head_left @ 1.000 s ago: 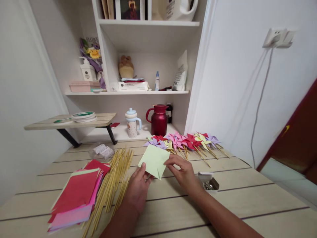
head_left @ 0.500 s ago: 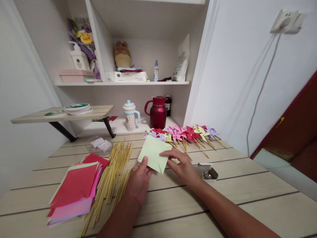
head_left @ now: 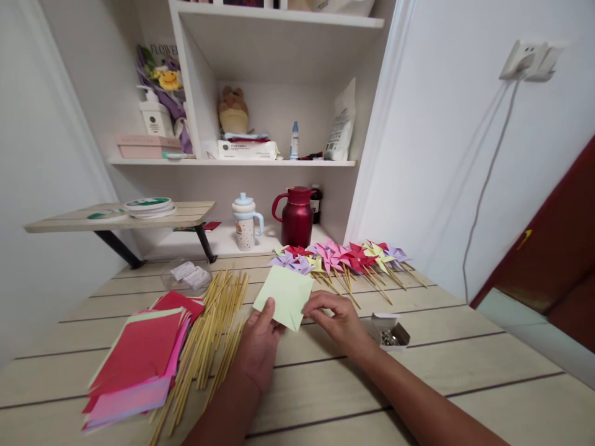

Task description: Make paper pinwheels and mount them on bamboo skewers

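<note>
A square sheet of pale green paper [head_left: 284,294] is tilted above the table, with a slit near its lower corner. My left hand [head_left: 261,337] is closed on its lower left edge, thumb on top and fingers underneath. At the right edge of the sheet is my right hand [head_left: 335,319], its fingers curled and thumb and fingertips pressed together. Whether they pinch the paper's edge I cannot tell. Behind the sheet lie several finished paper pinwheels [head_left: 357,255] on sticks, in pink, red, purple and yellow.
To the left are a stack of coloured paper [head_left: 134,353] and a loose pile of thin wooden sticks [head_left: 211,328]. A small open box [head_left: 390,333] of metal pieces stands right of my right hand. Farther back are a red jug [head_left: 296,218], a cup [head_left: 245,223] and a raised board [head_left: 56,222].
My right fingertips have slid off the top of the green sheet to its right edge and curled together. The sheet has shifted slightly left in my left hand. The camera view has tilted up a little.
</note>
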The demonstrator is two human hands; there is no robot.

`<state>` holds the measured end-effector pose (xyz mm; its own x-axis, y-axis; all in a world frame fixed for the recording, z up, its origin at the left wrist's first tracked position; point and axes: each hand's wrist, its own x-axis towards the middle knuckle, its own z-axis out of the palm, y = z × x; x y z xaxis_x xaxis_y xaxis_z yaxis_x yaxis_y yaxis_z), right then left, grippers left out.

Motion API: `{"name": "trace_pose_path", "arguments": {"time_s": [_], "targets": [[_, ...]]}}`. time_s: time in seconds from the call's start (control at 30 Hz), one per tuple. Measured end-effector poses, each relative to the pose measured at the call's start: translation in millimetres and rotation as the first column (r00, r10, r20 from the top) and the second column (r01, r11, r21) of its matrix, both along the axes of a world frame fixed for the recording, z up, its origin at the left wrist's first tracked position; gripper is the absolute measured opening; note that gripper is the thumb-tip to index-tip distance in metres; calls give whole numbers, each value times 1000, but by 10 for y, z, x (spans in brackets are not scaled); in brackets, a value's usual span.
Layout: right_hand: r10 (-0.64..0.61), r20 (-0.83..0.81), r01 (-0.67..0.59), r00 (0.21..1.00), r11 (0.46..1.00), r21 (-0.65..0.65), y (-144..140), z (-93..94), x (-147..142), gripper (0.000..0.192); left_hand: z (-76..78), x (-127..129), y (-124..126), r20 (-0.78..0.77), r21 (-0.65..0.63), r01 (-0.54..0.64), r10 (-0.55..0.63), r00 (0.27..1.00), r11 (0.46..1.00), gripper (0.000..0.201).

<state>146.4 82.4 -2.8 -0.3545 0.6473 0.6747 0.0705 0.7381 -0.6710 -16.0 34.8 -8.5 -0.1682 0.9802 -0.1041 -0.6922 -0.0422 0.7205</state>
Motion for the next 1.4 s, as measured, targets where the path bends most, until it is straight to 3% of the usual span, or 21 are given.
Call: {"name": "trace_pose_path", "arguments": {"time_s": [0.2,0.47,0.63,0.73,0.83,1.0,1.1,1.2,1.4], "targets": [[18,40,-18,999,1000,2,-55,5,-11,11,14,39,-26,14,30,-36,36,999,999,42],[0,-19,-5,1000,974,-228,-139,-38,-122,10,9,80,-50,5,104,19,-20,1000,994,39],[-45,-75,22,996,961,-276,-152,-55,-147,9,20,63,-61,40,96,-42,38,998,995,36],[-51,-28,45,998,981,-189,-149,-9,-99,16,24,36,-52,78,58,-75,70,995,996,36],[-87,45,87,995,996,9,-127,34,-56,24,40,18,-49,98,-3,-112,112,989,994,38],[-242,96,212,965,944,251,-83,-15,-56,38,51,18,-56,135,-60,-87,94,986,994,38],[-306,154,238,940,906,349,-86,-66,-72,34,43,34,-65,151,-71,-59,69,986,996,40],[-307,169,227,937,898,377,-106,-83,-86,21,35,51,-79,147,-83,-28,40,988,996,40],[-255,60,229,965,932,279,-127,-53,-109,9,27,68,-89,116,-35,-42,46,992,999,36]]}}
